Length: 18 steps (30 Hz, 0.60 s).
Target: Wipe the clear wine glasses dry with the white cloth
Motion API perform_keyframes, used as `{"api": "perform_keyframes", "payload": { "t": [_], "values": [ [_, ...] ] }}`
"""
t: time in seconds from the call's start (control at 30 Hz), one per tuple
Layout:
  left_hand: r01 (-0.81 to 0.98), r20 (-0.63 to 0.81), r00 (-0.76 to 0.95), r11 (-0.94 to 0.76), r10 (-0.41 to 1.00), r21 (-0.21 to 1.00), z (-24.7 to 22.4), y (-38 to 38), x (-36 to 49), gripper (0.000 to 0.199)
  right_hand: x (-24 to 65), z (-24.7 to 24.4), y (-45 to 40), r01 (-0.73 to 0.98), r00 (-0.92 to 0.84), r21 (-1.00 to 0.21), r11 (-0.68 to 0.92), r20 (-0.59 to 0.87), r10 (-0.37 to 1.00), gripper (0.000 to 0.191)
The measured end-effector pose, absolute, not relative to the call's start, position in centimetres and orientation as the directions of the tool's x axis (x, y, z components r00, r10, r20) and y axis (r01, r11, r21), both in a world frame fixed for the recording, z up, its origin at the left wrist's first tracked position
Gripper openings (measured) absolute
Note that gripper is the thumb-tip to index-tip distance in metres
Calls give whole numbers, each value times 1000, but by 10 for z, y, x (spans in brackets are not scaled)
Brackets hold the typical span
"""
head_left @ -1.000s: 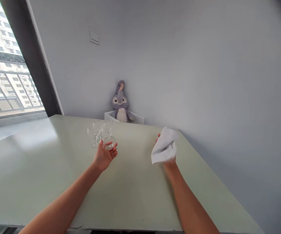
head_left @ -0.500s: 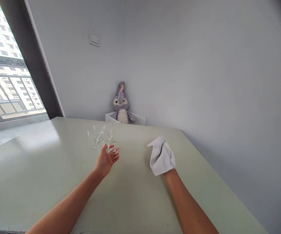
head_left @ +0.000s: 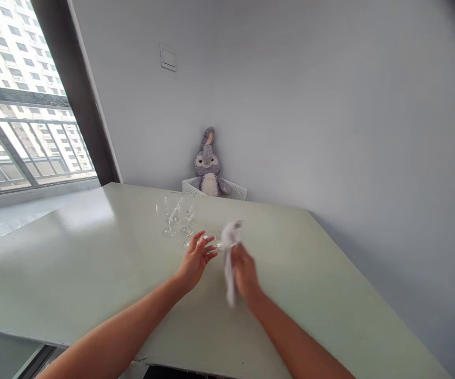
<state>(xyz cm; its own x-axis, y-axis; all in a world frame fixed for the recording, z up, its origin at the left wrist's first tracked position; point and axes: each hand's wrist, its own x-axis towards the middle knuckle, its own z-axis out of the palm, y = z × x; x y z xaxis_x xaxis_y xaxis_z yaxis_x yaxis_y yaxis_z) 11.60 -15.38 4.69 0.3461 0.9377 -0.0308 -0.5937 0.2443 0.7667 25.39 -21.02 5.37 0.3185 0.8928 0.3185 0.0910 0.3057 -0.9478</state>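
Observation:
A small clear goblet point(head_left: 212, 241) lies sideways in my left hand point(head_left: 195, 259), whose fingers curl round it; its open end points right. My right hand point(head_left: 245, 268) grips a white cloth point(head_left: 230, 258), blurred by motion, right at the goblet's mouth. Whether cloth and glass touch, I cannot tell. Behind my left hand, several clear stemmed glasses point(head_left: 186, 216) stand upright in a close group on the pale green table point(head_left: 132, 273).
A plush rabbit point(head_left: 209, 166) sits in a white perforated basket point(head_left: 235, 190) beyond the table's far edge, against grey walls. A window point(head_left: 30, 116) is at the left, and a light switch point(head_left: 168, 58) is on the wall.
My right hand has swung left with the cloth, which now hangs beside the goblet instead of covering the hand. My left hand has turned the goblet's mouth rightward. The view has shifted slightly left.

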Motion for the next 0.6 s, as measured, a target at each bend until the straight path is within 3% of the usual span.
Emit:
{"api": "perform_keyframes", "payload": {
  "t": [0.1, 0.17, 0.3, 0.43, 0.53, 0.6],
  "values": [
    [-533, -1, 420, 248, 907, 809, 47, -162, 117, 38, 226, 51, -218, 240, 64, -897, 370, 395, 916, 43],
    [-477, 37, 425, 189, 904, 858, 45, -163, 116, 39, 224, 45, -218, 239, 33, -899, 366, 385, 922, 42],
    [-226, 123, 423, -27, 898, 974, 38, -160, 115, 41, 235, 29, -213, 163, 34, -969, 188, 196, 980, 31],
    [-19, 149, 457, -158, 877, 987, 34, -159, 115, 43, 238, 26, -207, -154, 14, -988, -14, -17, 1000, 37],
    [-112, 225, 429, -196, 875, 974, 36, -158, 117, 49, 242, 35, -203, -436, 28, -895, -93, -116, 993, 42],
    [-184, 277, 388, -220, 879, 958, 38, -156, 119, 52, 246, 42, -202, -433, 78, -899, -70, -114, 990, 49]
  ]
}}
